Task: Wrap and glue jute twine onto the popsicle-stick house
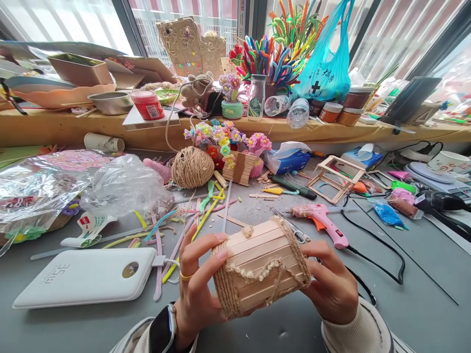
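Note:
Between my two hands, above the front of the grey table, lies a small round container covered with wooden craft sticks (253, 245), tilted on its side. Twine wraps both of its ends, and a wavy line of braided twine with pale beads crosses the sticks. My left hand (200, 279) is closed around the left end, fingers over the top. At the right end, my right hand (329, 282) grips the twine rim with its fingertips. A pink hot glue gun (324, 220) rests behind my right hand. The undersides of the container and some fingertips are hidden.
A white power bank (88, 277) with a cable lies left of my hands. Behind are a twine ball (192, 167), pipe cleaners (206, 220), a wooden stick frame (336, 179) and tissues (289, 158). The glue gun's black cord (399, 257) loops on the right.

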Tool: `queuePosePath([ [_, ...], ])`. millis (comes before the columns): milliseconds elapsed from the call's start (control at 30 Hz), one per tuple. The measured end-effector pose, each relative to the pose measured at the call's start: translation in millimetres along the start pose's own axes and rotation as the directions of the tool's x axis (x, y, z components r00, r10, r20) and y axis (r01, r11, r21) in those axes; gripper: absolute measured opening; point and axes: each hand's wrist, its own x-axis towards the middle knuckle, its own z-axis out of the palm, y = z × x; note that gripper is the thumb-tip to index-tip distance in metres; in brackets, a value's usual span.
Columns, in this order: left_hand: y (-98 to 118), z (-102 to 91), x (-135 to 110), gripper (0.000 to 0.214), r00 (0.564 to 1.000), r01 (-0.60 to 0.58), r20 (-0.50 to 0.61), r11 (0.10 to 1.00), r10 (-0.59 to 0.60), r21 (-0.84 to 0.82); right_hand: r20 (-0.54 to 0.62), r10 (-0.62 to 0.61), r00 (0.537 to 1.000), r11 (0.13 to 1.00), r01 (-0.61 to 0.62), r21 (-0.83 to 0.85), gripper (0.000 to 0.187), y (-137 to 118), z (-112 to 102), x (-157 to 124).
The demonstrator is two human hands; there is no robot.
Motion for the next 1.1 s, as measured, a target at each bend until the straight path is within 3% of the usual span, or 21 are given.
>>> queuePosePath([
  [133,-1.8,0.2,-1.5,0.08,1.0,-0.001,0.005,1.0,0.001,-0.018,-0.002,0.002,1.0,1.0,-0.002,0.005,0.011,0.7,0.1,0.0],
  [333,-7.1,3.9,-8.9,0.092,0.96,0.258,0.155,0.952,-0.233,-0.166,0.016,0.018,1.0,1.0,-0.017,-0.021,0.005,2.5,2.1,2.7],
  [533,-9.5,7.6,-11.8,0.096,0.949,0.304,0.161,0.922,-0.271,-0.239,0.038,0.038,0.999,0.999,-0.038,-0.014,0.011,5.8,4.4,4.0],
  [767,-10.3,7.3,-9.6,0.096,0.956,0.277,0.149,0.942,-0.251,-0.188,0.085,0.029,0.996,0.999,-0.031,0.02,0.018,15.2,3.4,9.0],
  [867,-9.7,7.7,-6.3,0.093,0.968,0.231,0.137,0.961,-0.211,-0.153,0.077,0.03,0.997,0.999,-0.031,0.012,0.031,21.1,-0.9,10.1],
  [967,-7.7,8.5,-2.2,0.091,0.98,0.159,0.138,0.983,-0.145,-0.095,0.022,0.105,0.994,0.994,-0.105,0.008,0.046,24.6,-6.8,9.2],
  [1033,-6.2,9.0,-0.6,0.089,0.987,0.099,0.134,0.994,-0.092,-0.051,-0.049,0.169,0.984,0.986,-0.169,0.001,0.042,23.3,-9.4,8.4],
  [1100,-5.1,9.4,-0.7,0.086,0.99,0.024,0.143,0.999,-0.021,-0.024,-0.109,0.2,0.974,0.979,-0.203,-0.017,0.022,18.5,-9.8,8.1],
])
